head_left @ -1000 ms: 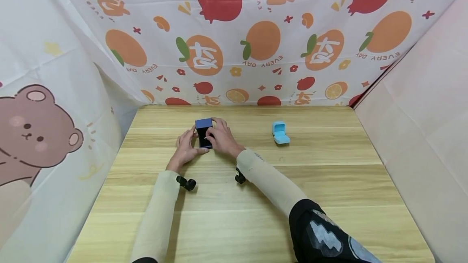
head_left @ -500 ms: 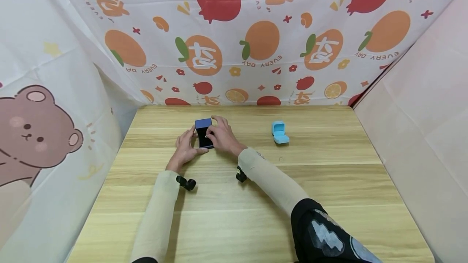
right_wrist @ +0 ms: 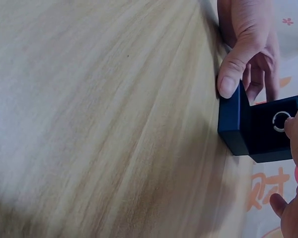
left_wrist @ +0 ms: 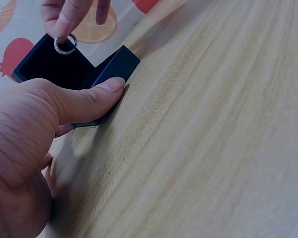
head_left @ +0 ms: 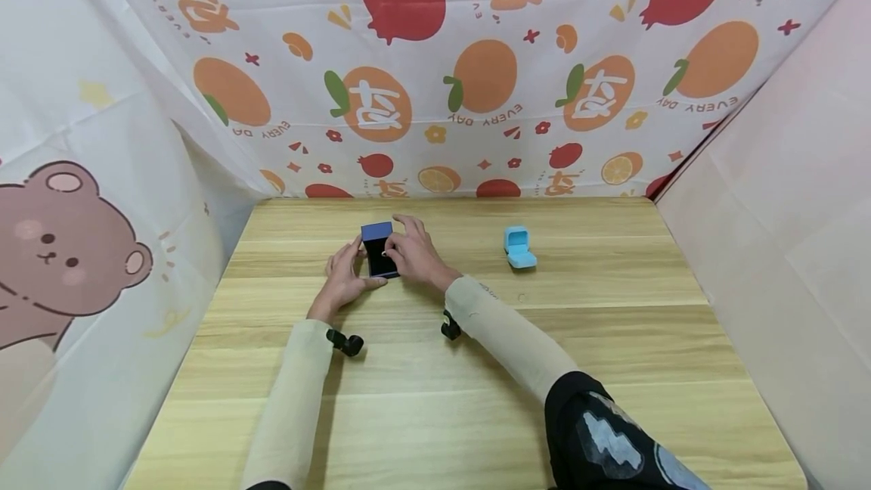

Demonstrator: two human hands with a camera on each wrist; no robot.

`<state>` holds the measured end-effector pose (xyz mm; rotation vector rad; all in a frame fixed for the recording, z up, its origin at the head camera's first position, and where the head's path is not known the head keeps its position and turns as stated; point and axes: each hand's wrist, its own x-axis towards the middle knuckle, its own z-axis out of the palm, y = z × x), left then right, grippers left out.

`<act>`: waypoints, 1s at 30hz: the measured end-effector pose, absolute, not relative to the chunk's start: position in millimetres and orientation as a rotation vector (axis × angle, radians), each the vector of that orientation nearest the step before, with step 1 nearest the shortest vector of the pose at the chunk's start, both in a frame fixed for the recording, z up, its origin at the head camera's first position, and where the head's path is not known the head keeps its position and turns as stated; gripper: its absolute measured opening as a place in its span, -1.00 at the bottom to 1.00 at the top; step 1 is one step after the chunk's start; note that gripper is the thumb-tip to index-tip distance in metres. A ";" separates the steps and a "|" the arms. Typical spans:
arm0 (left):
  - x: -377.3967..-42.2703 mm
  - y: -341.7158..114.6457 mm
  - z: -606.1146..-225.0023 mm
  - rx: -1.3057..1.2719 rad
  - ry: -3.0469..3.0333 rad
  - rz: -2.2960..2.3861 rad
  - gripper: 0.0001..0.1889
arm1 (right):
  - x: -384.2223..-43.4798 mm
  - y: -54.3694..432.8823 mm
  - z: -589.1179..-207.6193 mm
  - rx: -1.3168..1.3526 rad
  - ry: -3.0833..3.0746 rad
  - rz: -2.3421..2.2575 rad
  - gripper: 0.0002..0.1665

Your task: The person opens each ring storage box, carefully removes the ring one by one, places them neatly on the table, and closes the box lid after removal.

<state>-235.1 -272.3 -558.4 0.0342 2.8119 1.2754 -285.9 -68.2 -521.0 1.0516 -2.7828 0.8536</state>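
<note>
An open dark blue ring box [head_left: 376, 232] with a black inside stands on the table. My left hand [head_left: 342, 283] grips it from the left, the thumb pressed along its front edge. Above the base, in front of the raised lid, my right hand [head_left: 416, 254] pinches a silvery ring [left_wrist: 64, 51] between thumb and fingertips. In the right wrist view that ring [right_wrist: 274, 121] shows small stones along its band and sits apart from the box's base. Part of the box's right side is hidden by my right hand.
A small light blue ring box [head_left: 520, 249] stands open at the right on the wooden table [head_left: 599, 339]. A faint thin ring-like outline [head_left: 522, 297] lies just in front of it. Printed cloth [head_left: 435, 97] hangs along the back edge.
My right hand has shifted slightly up and to the right relative to the dark blue box, still holding the ring. The left hand and both boxes keep their places on the table.
</note>
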 end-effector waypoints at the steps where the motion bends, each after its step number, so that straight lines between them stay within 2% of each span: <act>1: -234.9 -272.2 -558.2 0.036 2.813 1.278 0.21 | -285.5 -67.9 -519.6 1.047 -2.780 0.868 -0.83; 30: -234.6 -270.7 -558.7 0.022 2.813 1.311 0.22 | -274.9 -65.1 -520.1 0.843 -2.828 1.090 -0.85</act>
